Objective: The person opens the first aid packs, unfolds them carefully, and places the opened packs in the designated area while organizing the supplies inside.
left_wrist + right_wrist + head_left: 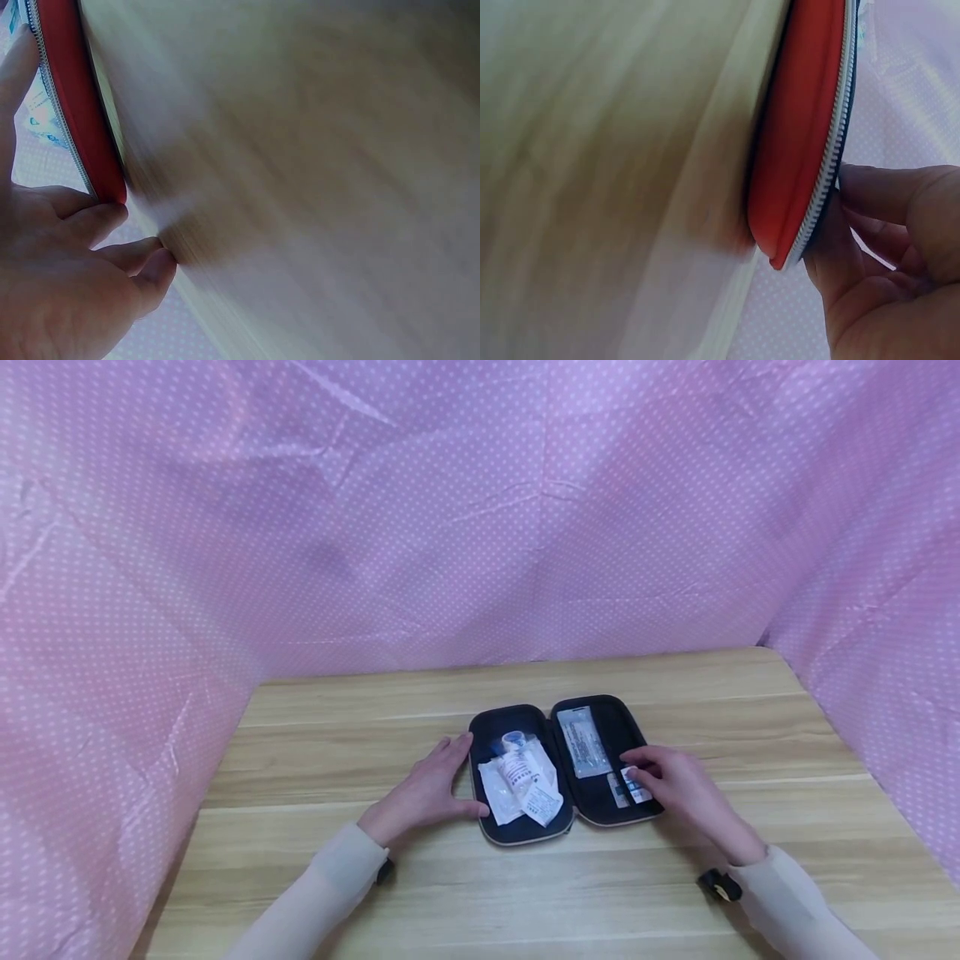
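Note:
A zippered case, black inside and red outside, lies unfolded on the table. My left hand rests against its left edge, thumb and fingers spread along the rim; in the left wrist view the fingers touch the red shell. White packets and a rolled bandage fill the left half. Over the right half, my right hand pinches the top of a small white-and-blue packet. Beside that packet are another small packet and a long clear sachet. The right wrist view hides the pinched packet behind the zipper.
A light wood table holds the case near its middle. Pink polka-dot cloth hangs behind the table and on both sides. Each wrist wears a dark strap device, such as the one at the right sleeve.

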### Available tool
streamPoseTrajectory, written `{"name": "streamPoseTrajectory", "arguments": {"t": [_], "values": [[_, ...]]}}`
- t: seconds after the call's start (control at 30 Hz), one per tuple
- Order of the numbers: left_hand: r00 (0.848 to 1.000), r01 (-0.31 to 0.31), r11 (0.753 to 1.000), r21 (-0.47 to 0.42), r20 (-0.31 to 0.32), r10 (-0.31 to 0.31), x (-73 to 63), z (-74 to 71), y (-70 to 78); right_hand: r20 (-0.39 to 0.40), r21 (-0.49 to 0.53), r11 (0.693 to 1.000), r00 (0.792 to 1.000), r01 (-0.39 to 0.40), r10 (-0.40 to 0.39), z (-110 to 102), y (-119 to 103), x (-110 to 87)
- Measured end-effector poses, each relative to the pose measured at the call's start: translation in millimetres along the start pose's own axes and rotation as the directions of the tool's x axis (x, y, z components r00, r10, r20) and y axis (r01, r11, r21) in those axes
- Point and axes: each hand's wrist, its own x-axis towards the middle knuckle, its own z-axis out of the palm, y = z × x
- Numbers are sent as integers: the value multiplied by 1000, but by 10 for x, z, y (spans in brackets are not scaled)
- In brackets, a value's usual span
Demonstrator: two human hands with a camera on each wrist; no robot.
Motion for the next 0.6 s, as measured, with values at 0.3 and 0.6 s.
{"name": "streamPoseTrajectory", "arguments": {"t": [0.3, 0.6], "values": [[1000, -7, 1000, 0, -6, 7, 10, 11, -1, 32, -46, 999, 999, 0, 2, -20, -30, -16], [1000, -10, 1000, -2, -3, 10, 1, 1, -2, 29, -40, 998, 998, 51, -49, -36, -64, -83]]}}
